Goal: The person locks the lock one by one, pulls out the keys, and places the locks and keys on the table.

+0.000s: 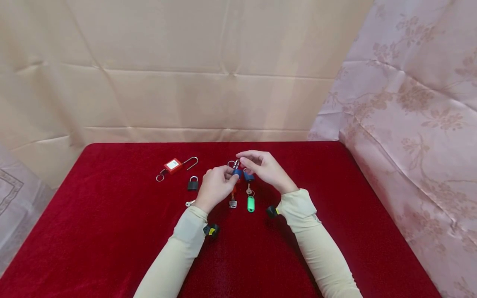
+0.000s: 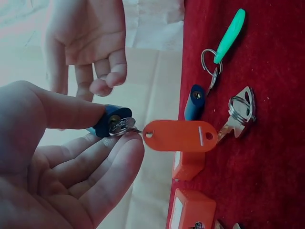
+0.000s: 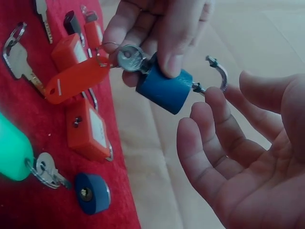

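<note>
Holding a blue padlock (image 3: 164, 88) up off the red-covered worktop (image 1: 112, 248), near the middle of the head view, with the left hand (image 1: 215, 186). Pointing there toward 12 o'clock with the shackle (image 3: 223, 78), and toward 6 o'clock with the keyhole end. Tilted in the right wrist view, with the long axis running from 10 o'clock at the keyhole end to 4 o'clock at the shackle end. Open at the shackle, with the free tip out of the body and lying toward 2 o'clock.

Pinching the padlock body between thumb and bent fingers of the left hand. Holding nothing with the right hand (image 1: 267, 167): fingers loosely bent, thumb apart from them, fingertips right at the shackle. Cannot tell whether touching it.

Fitted at the keyhole with a key (image 3: 129, 58), linked to an orange tag (image 3: 76, 80). Overlapped by that tag in both wrist views, a second key (image 3: 21, 62).

Lying around the held padlock in the head view: between 3 and 4 o'clock, another blue lock (image 1: 249, 177); at 5 o'clock, a green tag (image 1: 251, 204); between 8 and 9 o'clock, a black lock (image 1: 192, 185); at 9 o'clock, a red lock (image 1: 173, 165) with a long shackle.
</note>
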`<control>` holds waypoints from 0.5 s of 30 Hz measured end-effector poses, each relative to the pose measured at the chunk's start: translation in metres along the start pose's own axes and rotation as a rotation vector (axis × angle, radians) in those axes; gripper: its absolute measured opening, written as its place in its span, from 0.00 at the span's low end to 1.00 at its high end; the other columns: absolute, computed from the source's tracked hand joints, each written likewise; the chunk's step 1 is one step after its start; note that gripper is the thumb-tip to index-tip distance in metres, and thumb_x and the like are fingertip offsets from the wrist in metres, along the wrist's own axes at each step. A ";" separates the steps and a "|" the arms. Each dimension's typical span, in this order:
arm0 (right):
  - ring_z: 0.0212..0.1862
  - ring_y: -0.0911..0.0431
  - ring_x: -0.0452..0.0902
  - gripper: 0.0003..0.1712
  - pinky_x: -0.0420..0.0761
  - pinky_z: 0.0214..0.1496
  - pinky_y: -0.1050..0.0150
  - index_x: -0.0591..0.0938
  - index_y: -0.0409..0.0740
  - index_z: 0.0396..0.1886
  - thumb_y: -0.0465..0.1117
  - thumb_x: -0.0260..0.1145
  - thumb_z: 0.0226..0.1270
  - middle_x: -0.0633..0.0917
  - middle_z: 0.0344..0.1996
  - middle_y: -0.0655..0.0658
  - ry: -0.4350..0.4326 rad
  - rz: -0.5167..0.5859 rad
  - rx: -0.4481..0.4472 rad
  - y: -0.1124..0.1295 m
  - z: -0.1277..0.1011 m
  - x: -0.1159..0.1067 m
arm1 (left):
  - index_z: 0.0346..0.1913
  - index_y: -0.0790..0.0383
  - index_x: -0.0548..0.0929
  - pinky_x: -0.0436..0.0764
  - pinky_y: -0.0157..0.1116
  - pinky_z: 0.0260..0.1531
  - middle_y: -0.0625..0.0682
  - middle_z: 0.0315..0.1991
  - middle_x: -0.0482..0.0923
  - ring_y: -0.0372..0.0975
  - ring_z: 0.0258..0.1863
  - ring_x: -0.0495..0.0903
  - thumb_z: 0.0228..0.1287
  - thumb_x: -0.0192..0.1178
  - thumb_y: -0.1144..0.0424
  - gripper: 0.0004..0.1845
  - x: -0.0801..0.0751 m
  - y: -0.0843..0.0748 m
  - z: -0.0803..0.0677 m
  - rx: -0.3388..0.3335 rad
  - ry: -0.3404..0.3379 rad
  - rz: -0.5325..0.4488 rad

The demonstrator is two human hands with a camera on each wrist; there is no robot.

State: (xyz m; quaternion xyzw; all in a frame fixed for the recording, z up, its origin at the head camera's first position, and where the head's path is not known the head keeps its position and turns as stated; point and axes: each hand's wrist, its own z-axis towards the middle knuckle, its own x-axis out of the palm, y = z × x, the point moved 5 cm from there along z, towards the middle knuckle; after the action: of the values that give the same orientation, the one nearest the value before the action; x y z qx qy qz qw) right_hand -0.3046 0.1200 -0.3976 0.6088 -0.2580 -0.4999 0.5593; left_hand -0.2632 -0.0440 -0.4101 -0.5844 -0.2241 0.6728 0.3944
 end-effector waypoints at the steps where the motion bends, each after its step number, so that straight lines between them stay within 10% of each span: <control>1: 0.40 0.35 0.82 0.18 0.85 0.45 0.53 0.83 0.38 0.58 0.41 0.66 0.74 0.86 0.42 0.32 0.004 0.003 0.006 -0.001 0.000 0.001 | 0.41 0.61 0.89 0.82 0.41 0.37 0.46 0.30 0.87 0.35 0.28 0.83 0.66 0.66 0.61 0.07 0.000 0.000 0.000 0.002 0.000 0.007; 15: 0.38 0.42 0.85 0.13 0.86 0.44 0.59 0.82 0.35 0.50 0.41 0.64 0.76 0.83 0.43 0.25 -0.012 0.049 0.066 -0.006 0.002 0.001 | 0.41 0.63 0.89 0.80 0.35 0.26 0.47 0.28 0.86 0.35 0.23 0.80 0.66 0.67 0.62 0.07 -0.001 0.002 -0.001 -0.030 0.074 -0.147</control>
State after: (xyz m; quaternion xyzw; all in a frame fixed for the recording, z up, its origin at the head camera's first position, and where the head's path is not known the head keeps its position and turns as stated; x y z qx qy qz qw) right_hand -0.3071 0.1196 -0.4032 0.6174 -0.2926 -0.4812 0.5493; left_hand -0.2627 -0.0462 -0.4115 -0.5967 -0.2618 0.6166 0.4418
